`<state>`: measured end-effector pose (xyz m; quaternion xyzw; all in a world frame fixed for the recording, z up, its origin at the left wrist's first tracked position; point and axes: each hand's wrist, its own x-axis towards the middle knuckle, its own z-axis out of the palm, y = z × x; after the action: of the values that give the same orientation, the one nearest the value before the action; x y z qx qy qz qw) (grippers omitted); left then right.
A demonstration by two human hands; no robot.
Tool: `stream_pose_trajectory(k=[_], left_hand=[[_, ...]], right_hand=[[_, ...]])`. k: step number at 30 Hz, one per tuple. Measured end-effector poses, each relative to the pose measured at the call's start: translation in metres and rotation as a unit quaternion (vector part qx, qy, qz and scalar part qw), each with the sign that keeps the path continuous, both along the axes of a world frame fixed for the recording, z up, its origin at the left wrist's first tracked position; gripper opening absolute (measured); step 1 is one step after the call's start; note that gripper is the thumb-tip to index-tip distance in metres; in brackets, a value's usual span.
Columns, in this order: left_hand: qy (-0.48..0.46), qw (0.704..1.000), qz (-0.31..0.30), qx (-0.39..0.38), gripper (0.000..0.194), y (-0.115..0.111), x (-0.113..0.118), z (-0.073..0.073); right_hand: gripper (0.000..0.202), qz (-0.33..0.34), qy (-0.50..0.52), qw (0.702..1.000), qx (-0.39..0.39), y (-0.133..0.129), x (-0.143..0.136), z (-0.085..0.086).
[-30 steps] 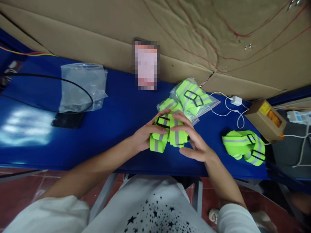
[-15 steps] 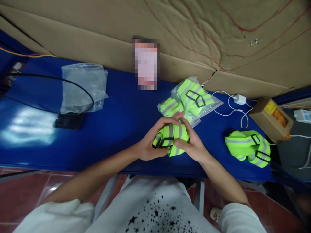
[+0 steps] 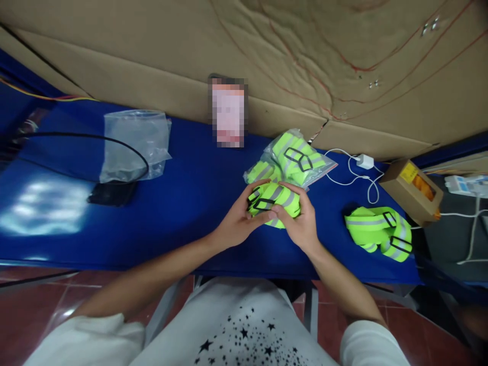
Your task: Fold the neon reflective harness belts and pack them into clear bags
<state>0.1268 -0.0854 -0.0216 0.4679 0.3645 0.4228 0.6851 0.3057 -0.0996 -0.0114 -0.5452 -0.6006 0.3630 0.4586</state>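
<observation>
A folded neon-yellow strap bundle [image 3: 284,195] with grey reflective stripes and black buckles is held between both hands above the blue table. My left hand [image 3: 238,219] wraps its left side, thumb across the lower front. On the right, my right hand [image 3: 302,218] grips the bundle with its thumb pressed on the front near the buckle. Just behind the hands lie similar yellow straps in clear bags [image 3: 293,157]. Another yellow strap bundle [image 3: 377,229], unbagged, rests on the table to the right.
On the blue table [image 3: 190,178], an empty clear bag [image 3: 133,145] and a black object [image 3: 110,193] lie left, with a black cable. A phone [image 3: 229,114] leans on the cardboard behind. A white charger [image 3: 365,161] and a small brown box [image 3: 412,193] are at right.
Both hands have lifted slightly away from my body with the bundle, now nearer the bagged straps. The bundle has turned a little and my left thumb has moved towards my right thumb. The view has shifted slightly.
</observation>
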Motion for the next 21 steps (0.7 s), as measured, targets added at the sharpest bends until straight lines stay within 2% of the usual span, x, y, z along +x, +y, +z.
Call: stream_pose_trajectory(k=[4, 7, 9, 11, 12, 13, 15, 18, 19, 21], left_hand=[[-0.041, 0.999, 0.008, 0.006, 0.061, -0.003, 0.002, -0.005], [-0.064, 0.997, -0.015, 0.031, 0.058, -0.006, 0.002, -0.009], [-0.041, 0.995, -0.041, 0.079, 0.056, -0.004, -0.004, -0.009], [0.049, 0.982, -0.046, 0.175, 0.057, 0.004, -0.018, -0.007], [0.125, 0.964, -0.029, 0.233, 0.058, 0.010, -0.030, -0.006], [0.224, 0.930, 0.007, 0.290, 0.061, 0.018, -0.044, -0.004], [0.421, 0.831, 0.119, 0.343, 0.060, 0.036, -0.078, -0.003], [0.614, 0.704, 0.208, 0.290, 0.060, 0.057, -0.130, -0.005], [0.655, 0.673, 0.223, 0.262, 0.058, 0.061, -0.143, -0.005], [0.702, 0.638, 0.226, 0.221, 0.044, 0.062, -0.160, -0.005]], right_hand=[[0.055, 0.079, 0.012, 0.997, 0.005, 0.002, 0.002, 0.002], [0.057, 0.086, 0.016, 0.996, -0.004, 0.004, 0.006, 0.001], [0.052, 0.073, 0.029, 0.997, -0.021, 0.005, 0.007, -0.003], [0.048, 0.062, 0.051, 0.996, -0.046, 0.005, 0.007, -0.010], [0.049, 0.057, 0.058, 0.995, -0.058, 0.005, 0.006, -0.013], [0.050, 0.053, 0.058, 0.995, -0.068, 0.005, 0.006, -0.016], [0.051, 0.040, 0.045, 0.995, -0.079, 0.005, 0.006, -0.020], [0.053, 0.031, 0.026, 0.995, -0.088, 0.006, 0.006, -0.023], [0.053, 0.033, 0.024, 0.995, -0.089, 0.007, 0.005, -0.023], [0.053, 0.040, 0.023, 0.995, -0.091, 0.008, 0.004, -0.022]])
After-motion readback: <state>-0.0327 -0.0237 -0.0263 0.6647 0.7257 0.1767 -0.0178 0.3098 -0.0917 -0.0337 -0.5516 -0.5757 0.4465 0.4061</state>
